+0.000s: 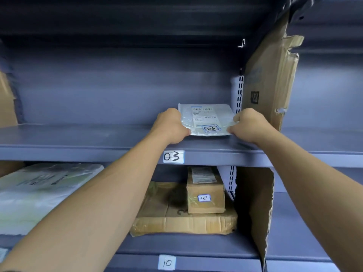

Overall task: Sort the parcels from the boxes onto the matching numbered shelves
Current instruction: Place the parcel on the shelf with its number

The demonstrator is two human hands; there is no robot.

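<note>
A flat white plastic parcel (206,119) with a printed label and a handwritten "03" tag lies on the grey shelf (78,140) whose front edge carries the label "03" (173,156). My left hand (170,127) holds its left edge, thumb by the near corner. My right hand (248,125) pinches its right edge. Both arms reach up from below. The parcel sits at the shelf's right end, close to a cardboard divider (271,79).
The shelf below, labelled "10" (167,262), holds a small cardboard box tagged "10" (205,191) on a large flat cardboard parcel (184,222), and a big white plastic parcel (39,191) to the left. Another cardboard divider (255,209) stands at its right.
</note>
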